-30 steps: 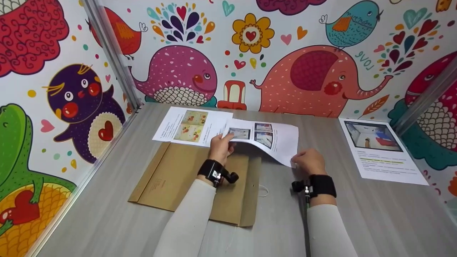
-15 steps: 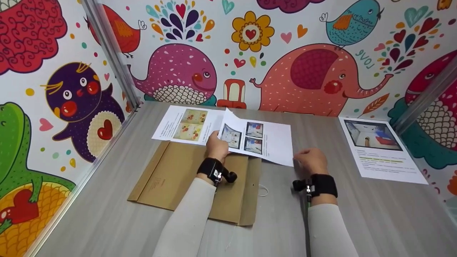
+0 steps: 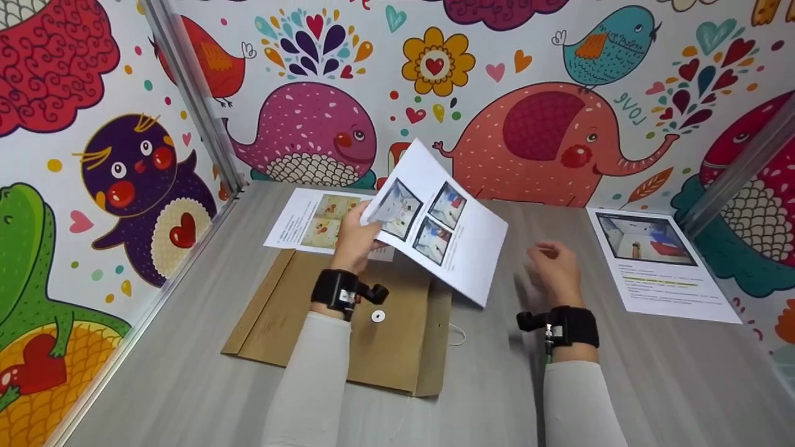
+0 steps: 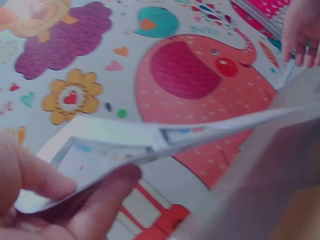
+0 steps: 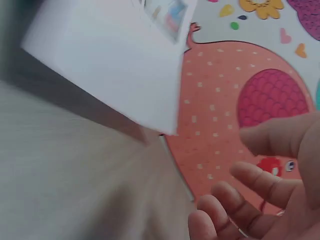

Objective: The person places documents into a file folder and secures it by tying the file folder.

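A printed sheet of paper (image 3: 459, 248) with several photos is tilted up off the table. My left hand (image 3: 355, 239) pinches its left edge between thumb and fingers, and the left wrist view shows the paper (image 4: 115, 135) edge-on in that grip. Apart from the sheet, to its right, my right hand (image 3: 556, 270) is in the air with loosely bent fingers. The right wrist view shows nothing between the thumb and fingers of this hand (image 5: 265, 185). Below the left hand lies a brown paper document envelope (image 3: 323, 310) with a white button and its flap at the right.
Another printed sheet (image 3: 298, 217) lies behind the envelope, partly covered by the left hand. At the right of the grey table (image 3: 490, 385) is a third sheet (image 3: 664, 273) with a highlighted line. A white string (image 3: 458, 335) sticks out beside the flap. Cartoon-printed walls (image 3: 522, 143) enclose the table.
My left hand has lifted the sheet and tilted it, moving slightly left. The right hand has let go of the sheet's right corner and moved away to the right.
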A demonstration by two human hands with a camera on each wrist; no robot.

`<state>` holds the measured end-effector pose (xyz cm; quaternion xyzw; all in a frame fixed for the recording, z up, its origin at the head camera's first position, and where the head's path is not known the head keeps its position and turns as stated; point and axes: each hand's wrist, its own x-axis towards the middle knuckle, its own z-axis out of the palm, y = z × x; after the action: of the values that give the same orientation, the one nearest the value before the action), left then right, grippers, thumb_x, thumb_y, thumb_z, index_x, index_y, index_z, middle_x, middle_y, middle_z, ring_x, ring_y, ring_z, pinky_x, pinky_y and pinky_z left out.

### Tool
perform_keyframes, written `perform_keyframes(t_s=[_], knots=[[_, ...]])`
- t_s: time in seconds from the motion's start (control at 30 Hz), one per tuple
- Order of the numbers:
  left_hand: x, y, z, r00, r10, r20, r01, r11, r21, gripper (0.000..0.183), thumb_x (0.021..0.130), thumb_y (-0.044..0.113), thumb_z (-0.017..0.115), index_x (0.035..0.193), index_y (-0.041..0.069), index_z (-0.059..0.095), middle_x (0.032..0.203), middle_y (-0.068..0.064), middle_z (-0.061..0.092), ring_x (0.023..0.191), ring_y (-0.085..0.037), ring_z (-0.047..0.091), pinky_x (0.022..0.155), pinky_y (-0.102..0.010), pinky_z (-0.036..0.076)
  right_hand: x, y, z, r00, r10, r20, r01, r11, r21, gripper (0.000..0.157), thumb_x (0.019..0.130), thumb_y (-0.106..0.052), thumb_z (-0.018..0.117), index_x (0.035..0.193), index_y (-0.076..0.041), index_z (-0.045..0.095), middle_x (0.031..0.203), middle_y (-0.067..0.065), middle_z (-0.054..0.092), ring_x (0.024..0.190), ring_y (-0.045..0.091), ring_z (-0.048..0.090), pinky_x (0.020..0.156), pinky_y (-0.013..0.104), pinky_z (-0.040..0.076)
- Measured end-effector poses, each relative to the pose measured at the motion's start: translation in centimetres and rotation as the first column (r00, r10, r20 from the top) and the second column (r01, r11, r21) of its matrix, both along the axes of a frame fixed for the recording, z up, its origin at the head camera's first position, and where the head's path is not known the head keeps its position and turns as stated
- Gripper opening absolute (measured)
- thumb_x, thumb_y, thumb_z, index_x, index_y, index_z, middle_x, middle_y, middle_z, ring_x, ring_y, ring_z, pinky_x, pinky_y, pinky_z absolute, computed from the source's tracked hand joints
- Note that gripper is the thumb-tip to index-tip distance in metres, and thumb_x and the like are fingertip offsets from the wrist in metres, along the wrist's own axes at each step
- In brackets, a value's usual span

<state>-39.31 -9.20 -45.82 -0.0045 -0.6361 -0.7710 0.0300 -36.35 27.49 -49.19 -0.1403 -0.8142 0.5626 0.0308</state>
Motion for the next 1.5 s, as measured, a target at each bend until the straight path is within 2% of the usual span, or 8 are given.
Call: perform_keyframes(t_s=[0.23,0.53,0.7,0.83,0.97,1.1,1.27,1.5], knots=[[1.4,-1.2,2.7,0.974,-0.212,-0.079,0.206,0.975,-0.083,0.053,0.099,-0.007,0.051,0.151,0.000,0.054,0.138,-0.030,0.063,0.093,-0.028,0.076,0.072,-0.041,0.067,0.4,-0.4,2.5,0.960,0.217,-0.175,-0.209,0.976,0.059,0.070,0.103,-0.026,0.070,0.162,-0.004,0.038,0.163,0.026,0.044,0.152,0.042,0.041,0.126,0.057,0.034],[2.3,-0.6,3.9,0.895,-0.426,-0.132,0.385,0.887,-0.255,0.053,0.100,-0.005,0.051,0.152,0.006,0.056,0.140,-0.024,0.063,0.114,-0.036,0.071,0.081,-0.044,0.066,1.7,-1.3,3.9,0.856,0.498,-0.137,-0.508,0.859,-0.054,0.066,0.099,-0.017,0.074,0.158,-0.007,0.045,0.135,0.012,0.063,0.120,0.025,0.060,0.100,0.027,0.055],[2.5,-0.2,4.2,0.906,-0.390,-0.166,0.343,0.904,-0.257,0.053,0.101,-0.002,0.055,0.153,0.009,0.056,0.140,-0.020,0.064,0.119,-0.033,0.069,0.089,-0.042,0.065,2.0,-1.7,4.6,0.842,0.533,-0.086,-0.539,0.839,-0.074,0.052,0.098,-0.015,0.075,0.143,0.002,0.057,0.119,0.006,0.070,0.114,0.024,0.061,0.097,0.026,0.053],[2.2,-0.1,4.3,0.956,-0.244,-0.160,0.219,0.962,-0.161,0.058,0.102,-0.001,0.057,0.158,0.006,0.048,0.137,-0.025,0.066,0.117,-0.036,0.071,0.089,-0.040,0.065,1.8,-1.7,5.0,0.866,0.465,-0.184,-0.492,0.858,-0.147,0.029,0.099,-0.004,0.069,0.128,0.000,0.068,0.104,-0.003,0.076,0.104,0.017,0.063,0.093,0.028,0.049],[1.6,0.5,3.7,0.995,0.047,-0.086,-0.051,0.998,-0.044,0.059,0.101,0.007,0.061,0.158,0.005,0.045,0.139,-0.025,0.068,0.123,-0.039,0.070,0.099,-0.045,0.062,1.4,-2.3,5.1,0.926,0.224,-0.304,-0.326,0.880,-0.345,0.028,0.097,0.009,0.063,0.106,-0.015,0.075,0.094,-0.009,0.077,0.093,0.009,0.067,0.087,0.024,0.053],[0.9,2.6,2.0,0.962,0.269,0.038,-0.271,0.960,0.074,0.063,0.100,0.015,0.064,0.158,0.004,0.041,0.144,-0.025,0.063,0.122,-0.037,0.069,0.104,-0.050,0.058,1.0,-3.6,5.3,0.946,-0.053,-0.321,-0.179,0.738,-0.651,0.034,0.100,0.013,0.055,0.104,-0.017,0.071,0.098,-0.005,0.077,0.092,0.010,0.071,0.081,0.026,0.060],[1.1,5.8,0.1,0.976,0.136,0.169,-0.171,0.962,0.214,0.052,0.105,0.030,0.061,0.147,0.001,0.051,0.132,-0.023,0.065,0.107,-0.032,0.070,0.098,-0.052,0.058,0.8,-5.3,5.5,0.956,-0.183,-0.227,-0.096,0.536,-0.839,0.040,0.105,0.011,0.045,0.138,-0.009,0.054,0.125,0.001,0.063,0.116,0.015,0.059,0.089,0.027,0.058],[2.1,8.4,-1.2,0.995,-0.071,0.065,0.047,0.948,0.314,0.038,0.105,0.020,0.056,0.139,0.004,0.055,0.115,-0.008,0.068,0.097,-0.019,0.067,0.083,-0.033,0.056,0.6,-7.9,4.6,0.965,-0.193,-0.177,-0.045,0.543,-0.839,0.048,0.105,0.010,0.047,0.151,-0.004,0.041,0.143,0.007,0.055,0.131,0.018,0.055,0.099,0.023,0.057]])
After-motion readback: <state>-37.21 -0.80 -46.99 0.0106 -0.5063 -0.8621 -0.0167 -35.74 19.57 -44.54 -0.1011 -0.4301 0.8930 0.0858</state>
